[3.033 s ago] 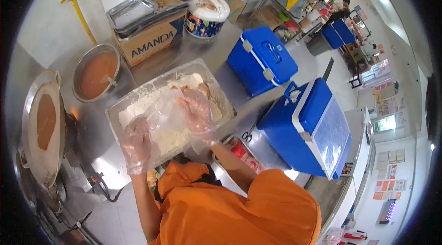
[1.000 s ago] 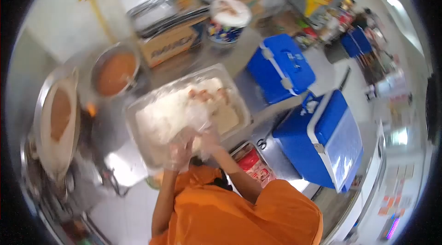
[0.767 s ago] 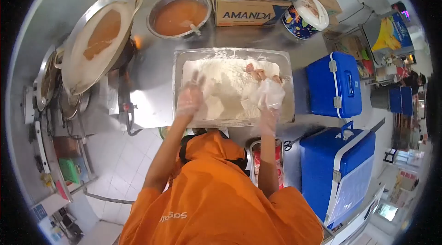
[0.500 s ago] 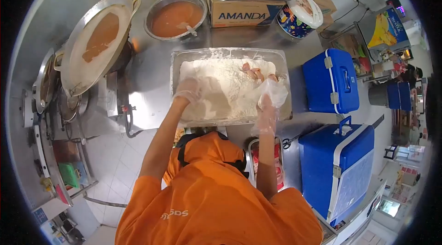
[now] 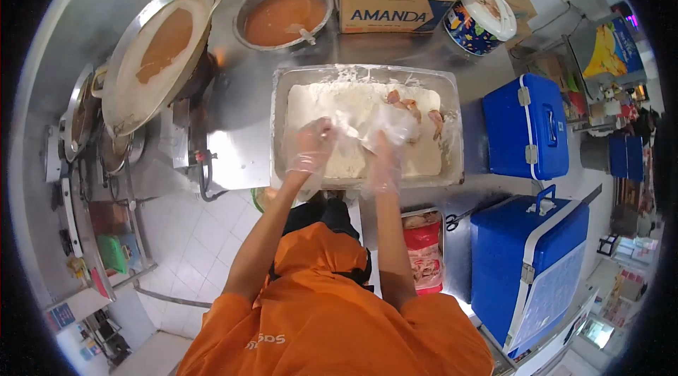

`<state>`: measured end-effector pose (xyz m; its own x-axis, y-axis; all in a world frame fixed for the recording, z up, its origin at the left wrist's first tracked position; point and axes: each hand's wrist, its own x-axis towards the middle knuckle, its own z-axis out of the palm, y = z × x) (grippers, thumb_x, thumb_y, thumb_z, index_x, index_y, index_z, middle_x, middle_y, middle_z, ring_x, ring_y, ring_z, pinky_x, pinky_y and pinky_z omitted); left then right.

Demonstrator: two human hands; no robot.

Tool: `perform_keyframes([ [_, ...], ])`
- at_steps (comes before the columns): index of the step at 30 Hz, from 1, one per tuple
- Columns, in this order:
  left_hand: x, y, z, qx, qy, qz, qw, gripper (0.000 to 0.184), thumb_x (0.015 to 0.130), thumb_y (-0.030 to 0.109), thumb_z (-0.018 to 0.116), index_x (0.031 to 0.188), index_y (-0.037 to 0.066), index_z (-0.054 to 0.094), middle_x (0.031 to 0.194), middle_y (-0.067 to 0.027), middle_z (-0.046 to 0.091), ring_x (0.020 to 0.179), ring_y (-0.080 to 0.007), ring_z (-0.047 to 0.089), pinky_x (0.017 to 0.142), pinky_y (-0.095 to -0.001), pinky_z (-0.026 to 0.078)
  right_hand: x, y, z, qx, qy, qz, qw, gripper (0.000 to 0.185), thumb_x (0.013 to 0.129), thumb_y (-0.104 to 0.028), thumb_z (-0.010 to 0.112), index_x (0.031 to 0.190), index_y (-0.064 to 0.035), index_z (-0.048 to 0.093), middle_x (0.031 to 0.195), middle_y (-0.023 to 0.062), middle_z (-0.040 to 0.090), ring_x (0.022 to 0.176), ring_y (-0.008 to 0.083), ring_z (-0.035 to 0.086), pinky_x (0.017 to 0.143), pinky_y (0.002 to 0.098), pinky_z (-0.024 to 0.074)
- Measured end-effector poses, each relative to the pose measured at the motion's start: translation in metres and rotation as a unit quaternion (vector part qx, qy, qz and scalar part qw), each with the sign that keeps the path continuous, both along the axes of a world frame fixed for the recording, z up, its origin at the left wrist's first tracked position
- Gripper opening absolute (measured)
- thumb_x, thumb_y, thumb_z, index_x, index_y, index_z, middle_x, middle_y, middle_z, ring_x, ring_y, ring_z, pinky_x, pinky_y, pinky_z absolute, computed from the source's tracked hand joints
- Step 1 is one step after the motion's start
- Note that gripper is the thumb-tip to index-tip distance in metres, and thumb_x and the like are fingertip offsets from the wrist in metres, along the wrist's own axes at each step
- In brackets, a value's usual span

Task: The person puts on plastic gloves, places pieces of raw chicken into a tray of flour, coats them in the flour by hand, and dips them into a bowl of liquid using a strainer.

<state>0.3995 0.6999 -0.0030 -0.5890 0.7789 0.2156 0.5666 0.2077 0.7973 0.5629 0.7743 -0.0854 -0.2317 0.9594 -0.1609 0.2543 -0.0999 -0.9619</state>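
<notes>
A rectangular metal pan (image 5: pixel 279 125) holds a bed of white flour (image 5: pixel 417 160). Several raw meat pieces (image 5: pixel 404 103) lie at the far right of the flour, and a separate piece (image 5: pixel 436 122) is close to the right wall. My left hand (image 5: pixel 314 141), in a clear plastic glove, hovers over the left-centre of the pan with its fingers curled. Beside it my right hand (image 5: pixel 387 134), gloved and whitened with flour, is over the middle. Motion smears the fingers of both hands, and a pale blur between them hides whether anything is held.
Behind the pan stand a bowl of orange-brown liquid (image 5: pixel 286 17) and a cardboard box (image 5: pixel 395 10) topped with trays. A large wok (image 5: pixel 152 58) is at left. Two blue coolers (image 5: pixel 526 125) flank the right side. Scissors (image 5: pixel 452 222) and a tray of bagged meat (image 5: pixel 424 256) lie nearer me.
My right hand has moved left from the meat pieces to the middle of the pan. My left hand has come inward towards it. The view has shifted slightly.
</notes>
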Motion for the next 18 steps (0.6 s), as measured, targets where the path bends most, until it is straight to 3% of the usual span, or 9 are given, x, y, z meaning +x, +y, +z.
perform_keyframes([
  [1,0.012,0.003,0.002,0.04,-0.025,0.009,0.999,0.008,0.08,0.01,0.062,0.082,0.003,0.064,0.076,-0.019,0.064,0.074,-0.039,0.062,0.067,-0.0453,0.049,-0.003,-0.004,-0.029,0.131,-0.155,0.096,0.975,0.054,0.087,-0.009,0.068,0.138,-0.0081,0.051,0.133,0.012,0.054,0.119,0.023,0.053,0.094,0.037,0.0487],
  [3,0.016,0.014,-0.034,-0.01,0.003,-0.006,1.0,0.01,0.077,0.011,0.066,0.08,0.002,0.063,0.078,-0.02,0.065,0.074,-0.038,0.064,0.068,-0.045,0.05,-0.015,-0.014,-0.009,0.224,-0.119,0.085,0.964,0.05,0.09,-0.014,0.064,0.138,-0.0112,0.052,0.134,0.0119,0.055,0.121,0.0233,0.051,0.098,0.0366,0.0462],
  [5,0.019,0.009,-0.037,-0.01,-0.077,-0.034,0.996,0.015,0.074,0.016,0.068,0.081,0.003,0.064,0.08,-0.0208,0.066,0.076,-0.0385,0.065,0.07,-0.0452,0.051,-0.037,-0.02,0.043,0.05,0.048,0.047,0.996,0.047,0.092,-0.015,0.06,0.138,-0.0067,0.051,0.134,0.0129,0.054,0.124,0.0241,0.049,0.101,0.0371,0.0443],
  [7,0.025,0.013,-0.035,-0.063,-0.024,-0.097,0.993,0.021,0.074,0.021,0.068,0.084,0.003,0.066,0.084,-0.0217,0.067,0.078,-0.0395,0.066,0.072,-0.0459,0.052,-0.046,-0.023,0.064,-0.231,0.182,-0.007,0.956,0.043,0.093,-0.017,0.058,0.132,-0.0013,0.052,0.13,0.0125,0.055,0.123,0.0233,0.049,0.1,0.0366,0.0444],
  [9,0.03,0.008,-0.015,-0.11,-0.018,-0.143,0.983,0.024,0.076,0.024,0.065,0.088,0.004,0.068,0.086,-0.0218,0.067,0.079,-0.0402,0.065,0.074,-0.0476,0.052,-0.039,-0.012,0.063,-0.312,0.207,-0.041,0.927,0.036,0.093,-0.022,0.058,0.123,-0.0024,0.058,0.12,0.0097,0.06,0.114,0.0205,0.054,0.096,0.034,0.0461],
  [13,0.027,-0.04,0.052,0.012,-0.072,-0.1,0.992,0.024,0.083,0.019,0.06,0.101,0.005,0.068,0.092,-0.0199,0.068,0.081,-0.037,0.067,0.075,-0.0436,0.053,-0.005,0.023,0.01,-0.076,0.187,0.073,0.977,0.037,0.091,-0.022,0.062,0.12,-0.0006,0.058,0.113,0.0107,0.06,0.106,0.0204,0.056,0.094,0.0334,0.0466],
  [14,0.025,-0.053,0.06,0.056,-0.097,-0.078,0.991,0.024,0.085,0.017,0.059,0.104,0.005,0.068,0.095,-0.0189,0.069,0.081,-0.0355,0.067,0.075,-0.0411,0.053,-0.007,0.017,0.031,-0.08,0.197,0.028,0.977,0.041,0.089,-0.017,0.064,0.124,0.0014,0.055,0.117,0.0133,0.059,0.11,0.0222,0.055,0.096,0.0342,0.0452],
  [16,0.029,-0.085,0.064,0.16,-0.07,0.018,0.984,0.023,0.087,0.016,0.059,0.105,0.004,0.068,0.095,-0.0182,0.069,0.078,-0.0342,0.067,0.072,-0.0397,0.054,-0.014,-0.019,0.092,0.033,0.072,0.019,0.997,0.048,0.085,-0.008,0.067,0.128,0.0039,0.052,0.122,0.0165,0.057,0.114,0.0244,0.054,0.1,0.0354,0.0433],
  [18,0.027,-0.129,0.065,0.22,-0.098,0.069,0.968,0.022,0.089,0.014,0.06,0.106,0.003,0.068,0.095,-0.0175,0.07,0.077,-0.0317,0.067,0.071,-0.0379,0.054,-0.023,-0.084,0.147,0.256,-0.204,0.098,0.94,0.052,0.081,-0.003,0.069,0.129,0.005,0.051,0.123,0.0176,0.057,0.114,0.0252,0.054,0.102,0.0362,0.0424],
])
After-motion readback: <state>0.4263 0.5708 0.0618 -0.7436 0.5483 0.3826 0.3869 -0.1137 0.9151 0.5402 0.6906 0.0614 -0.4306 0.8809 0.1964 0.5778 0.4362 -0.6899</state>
